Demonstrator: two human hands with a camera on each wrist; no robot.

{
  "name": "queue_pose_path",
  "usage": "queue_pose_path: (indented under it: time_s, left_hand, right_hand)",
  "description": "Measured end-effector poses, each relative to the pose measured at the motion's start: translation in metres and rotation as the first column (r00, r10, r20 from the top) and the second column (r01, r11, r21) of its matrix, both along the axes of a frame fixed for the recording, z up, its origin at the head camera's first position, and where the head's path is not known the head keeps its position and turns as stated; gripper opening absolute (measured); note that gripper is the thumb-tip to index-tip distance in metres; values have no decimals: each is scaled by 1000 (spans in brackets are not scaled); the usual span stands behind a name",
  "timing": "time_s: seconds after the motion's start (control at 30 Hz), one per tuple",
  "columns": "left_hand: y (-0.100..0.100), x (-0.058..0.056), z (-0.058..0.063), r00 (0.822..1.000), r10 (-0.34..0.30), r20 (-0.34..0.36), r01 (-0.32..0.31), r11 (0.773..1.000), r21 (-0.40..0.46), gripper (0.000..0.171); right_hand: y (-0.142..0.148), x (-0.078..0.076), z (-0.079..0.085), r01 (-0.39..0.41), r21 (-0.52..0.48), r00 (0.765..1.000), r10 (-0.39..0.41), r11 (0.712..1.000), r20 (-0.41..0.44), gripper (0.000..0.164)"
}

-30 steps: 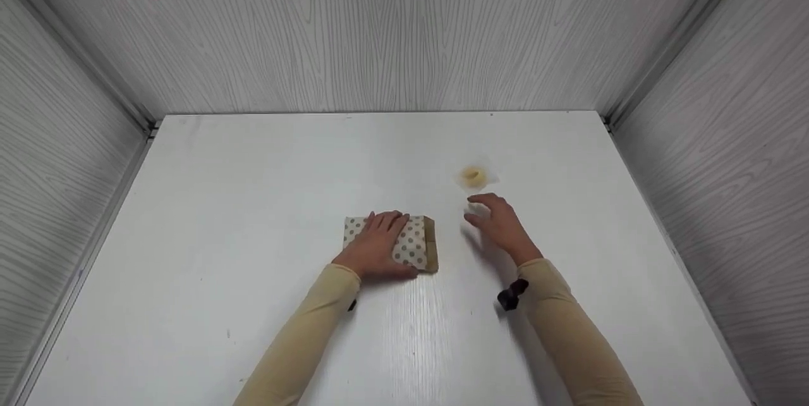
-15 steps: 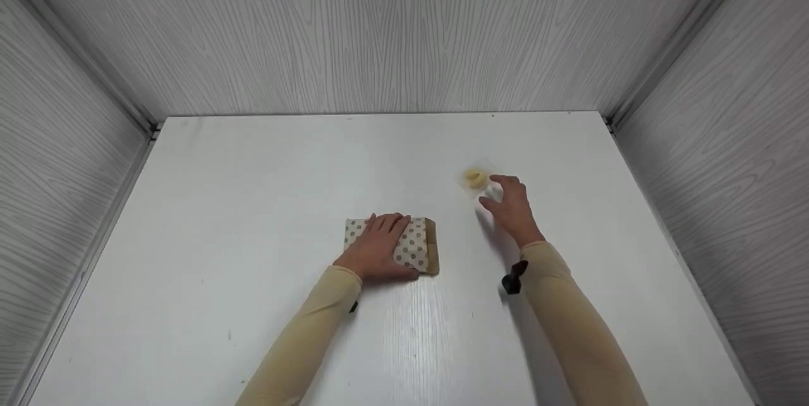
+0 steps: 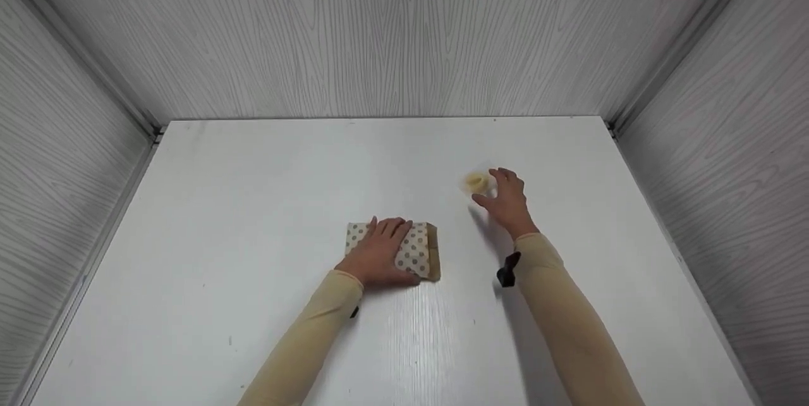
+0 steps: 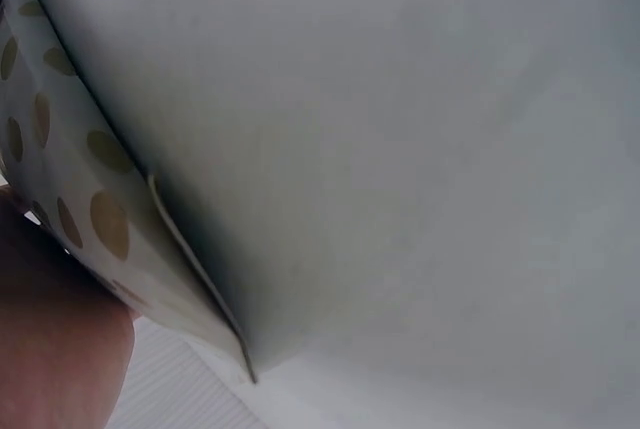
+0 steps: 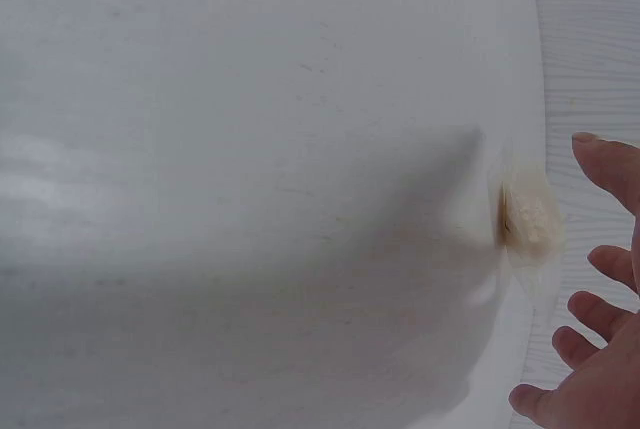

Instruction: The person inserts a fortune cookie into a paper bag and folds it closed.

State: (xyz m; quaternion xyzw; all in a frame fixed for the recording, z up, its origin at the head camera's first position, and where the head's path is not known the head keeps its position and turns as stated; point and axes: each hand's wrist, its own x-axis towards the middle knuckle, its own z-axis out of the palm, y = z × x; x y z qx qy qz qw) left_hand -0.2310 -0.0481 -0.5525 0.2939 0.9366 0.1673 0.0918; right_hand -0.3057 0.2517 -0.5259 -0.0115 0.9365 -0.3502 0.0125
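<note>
My left hand (image 3: 379,257) lies over a white paper bag (image 3: 415,255) with grey-green dots and a brown open end at its right, fingers spread and pressing it to the table. In the left wrist view the dotted bag (image 4: 75,129) shows from its edge, with part of the hand below. My right hand (image 3: 509,200) hovers close beside a small pale yellow curved thing (image 3: 474,183) in a clear wrapper, thumb and fingers apart. The right wrist view shows the wrapped thing (image 5: 530,217) left of the spread fingers, a gap between them; its exact kind is unclear.
The white table (image 3: 253,203) is bounded by a grey wood-grained panel (image 3: 379,33) at the back. Similar panels stand at the left (image 3: 57,140) and right (image 3: 727,140). Dark camera mounts (image 3: 507,270) stick out at the wrists.
The right hand has moved forward and slightly right, up to the wrapped yellow thing. The left hand stays on the dotted bag.
</note>
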Motion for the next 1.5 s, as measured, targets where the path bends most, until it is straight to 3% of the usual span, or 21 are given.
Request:
queue_pose_path:
  time_s: [0.23,0.4,0.63,0.87,1.5]
  left_hand:
    - [1,2,-1,1000,4,10,-4,1000,2,115]
    - [-1,0,0,1000,-8,21,8,1000,-7,115]
    - [-2,-2,2,1000,-17,0,17,1000,3,115]
    - [-1,-1,4,1000,-14,15,13,1000,14,115]
    - [-1,-3,1,1000,-2,25,1,1000,18,112]
  right_hand:
    - [2,-7,-7,32,94,996,-24,995,-81,72]
    - [-3,-13,-8,39,178,999,-35,983,-21,88]
    - [-9,-20,-16,72,176,997,-73,982,1,98]
    - [-10,-21,-22,53,238,998,-56,970,8,95]
    - [7,-15,-19,-1,219,999,-9,976,45,81]
